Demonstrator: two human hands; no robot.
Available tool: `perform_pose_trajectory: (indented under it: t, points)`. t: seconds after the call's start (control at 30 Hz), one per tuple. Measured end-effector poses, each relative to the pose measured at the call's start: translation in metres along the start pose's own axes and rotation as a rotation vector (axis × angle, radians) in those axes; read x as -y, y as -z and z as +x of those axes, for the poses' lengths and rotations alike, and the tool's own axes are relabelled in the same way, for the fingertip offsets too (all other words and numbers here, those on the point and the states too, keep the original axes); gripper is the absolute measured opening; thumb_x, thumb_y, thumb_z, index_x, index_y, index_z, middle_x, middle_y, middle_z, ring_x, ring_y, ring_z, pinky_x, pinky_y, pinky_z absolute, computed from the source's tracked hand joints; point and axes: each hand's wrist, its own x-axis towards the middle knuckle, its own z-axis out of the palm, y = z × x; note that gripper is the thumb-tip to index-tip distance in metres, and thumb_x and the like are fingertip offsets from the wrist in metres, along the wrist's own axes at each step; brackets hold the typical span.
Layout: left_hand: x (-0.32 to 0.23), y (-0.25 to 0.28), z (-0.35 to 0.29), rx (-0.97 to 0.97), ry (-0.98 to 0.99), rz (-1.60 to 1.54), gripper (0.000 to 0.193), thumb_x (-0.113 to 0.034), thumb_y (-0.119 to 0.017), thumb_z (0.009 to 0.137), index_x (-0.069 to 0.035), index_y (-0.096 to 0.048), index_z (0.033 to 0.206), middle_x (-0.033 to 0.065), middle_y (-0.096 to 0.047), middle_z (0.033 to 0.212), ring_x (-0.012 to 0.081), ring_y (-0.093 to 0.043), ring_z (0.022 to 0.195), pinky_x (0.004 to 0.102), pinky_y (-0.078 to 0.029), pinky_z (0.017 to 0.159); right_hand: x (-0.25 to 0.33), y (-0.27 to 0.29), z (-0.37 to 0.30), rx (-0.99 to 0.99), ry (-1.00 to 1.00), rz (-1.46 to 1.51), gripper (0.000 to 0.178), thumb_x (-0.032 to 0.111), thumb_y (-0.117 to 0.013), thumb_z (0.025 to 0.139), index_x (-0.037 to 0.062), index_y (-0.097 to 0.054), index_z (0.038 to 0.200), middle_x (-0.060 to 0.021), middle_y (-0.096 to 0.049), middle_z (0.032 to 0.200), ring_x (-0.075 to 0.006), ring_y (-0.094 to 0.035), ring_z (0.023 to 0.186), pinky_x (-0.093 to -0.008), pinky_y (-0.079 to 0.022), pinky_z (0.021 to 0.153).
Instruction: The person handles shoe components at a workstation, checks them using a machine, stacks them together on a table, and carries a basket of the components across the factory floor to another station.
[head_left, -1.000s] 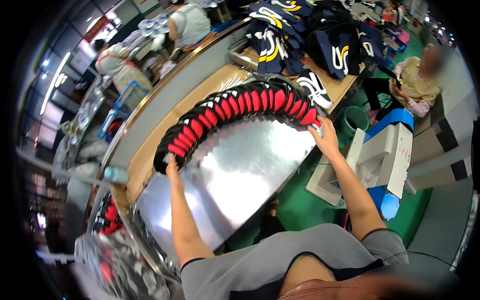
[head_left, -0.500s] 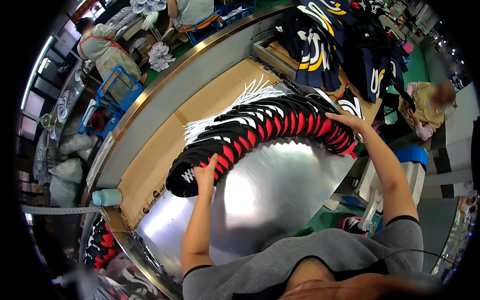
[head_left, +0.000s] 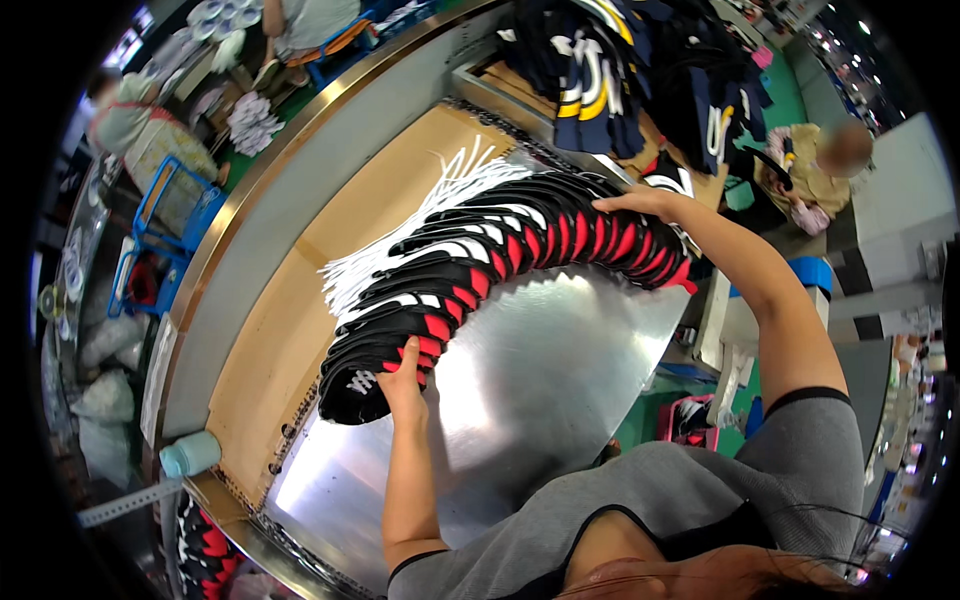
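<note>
A long curved row of overlapping shoe uppers (head_left: 500,255), black with red and white parts, lies across a shiny metal tabletop (head_left: 520,370). Loose white laces (head_left: 400,235) trail from its far side. My left hand (head_left: 403,385) grips the near left end, thumb on the red edges, its other fingers hidden by the uppers. At the right part of the row, my right hand (head_left: 645,202) holds the uppers from above, one digit stretched along them and the rest partly hidden.
Brown cardboard (head_left: 255,350) lines the table beside a raised metal-edged wall (head_left: 290,170). A light-blue bottle (head_left: 190,455) sits at the left corner. Navy, white and yellow pieces (head_left: 600,90) are piled at the back. A co-worker (head_left: 815,175) sits at the right.
The view has turned, shifting the surroundings mostly leftward in the picture. Both hands keep their places on the row of uppers, near its left end and on its right part.
</note>
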Motion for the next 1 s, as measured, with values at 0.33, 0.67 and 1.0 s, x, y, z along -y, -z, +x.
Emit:
perform_pose_trajectory:
  t: [0.33, 0.67, 1.0]
  points:
    - [0.006, 0.065, -0.123, 0.028, -0.006, -0.075, 0.037, 0.0, -0.072, 0.076, -0.003, -0.058, 0.11, 0.004, -0.059, 0.108, 0.0159, -0.056, 0.099, 0.0312, -0.043, 0.091, -0.098, -0.083, -0.105, -0.854, 0.755, -0.423, 0.054, 0.028, -0.065, 0.061, -0.0055, -0.059, 0.103, -0.0253, -0.061, 0.101, -0.0388, -0.06, 0.09, -0.0409, -0.049, 0.08]
    - [-0.027, 0.091, -0.193, 0.377, -0.102, -0.365, 0.052, -0.004, -0.065, 0.077, 0.003, -0.048, 0.125, 0.0124, -0.054, 0.125, 0.0245, -0.052, 0.113, 0.0397, -0.041, 0.1, -0.182, -0.083, -0.288, -1.273, 0.801, -0.354, 0.055, 0.027, -0.069, 0.058, -0.0033, -0.059, 0.103, -0.0228, -0.062, 0.101, -0.0371, -0.062, 0.09, -0.0412, -0.051, 0.079]
    - [-0.047, -0.181, -0.302, 0.84, -0.323, 0.129, 0.048, -0.014, -0.066, 0.081, 0.002, -0.05, 0.122, 0.0113, -0.055, 0.122, 0.0231, -0.054, 0.109, 0.0369, -0.042, 0.095, -0.343, -0.063, -0.526, -2.011, 0.407, -0.426, 0.05, 0.021, -0.068, 0.056, 0.0006, -0.059, 0.1, -0.0172, -0.063, 0.091, -0.0345, -0.062, 0.081, -0.0389, -0.052, 0.073]
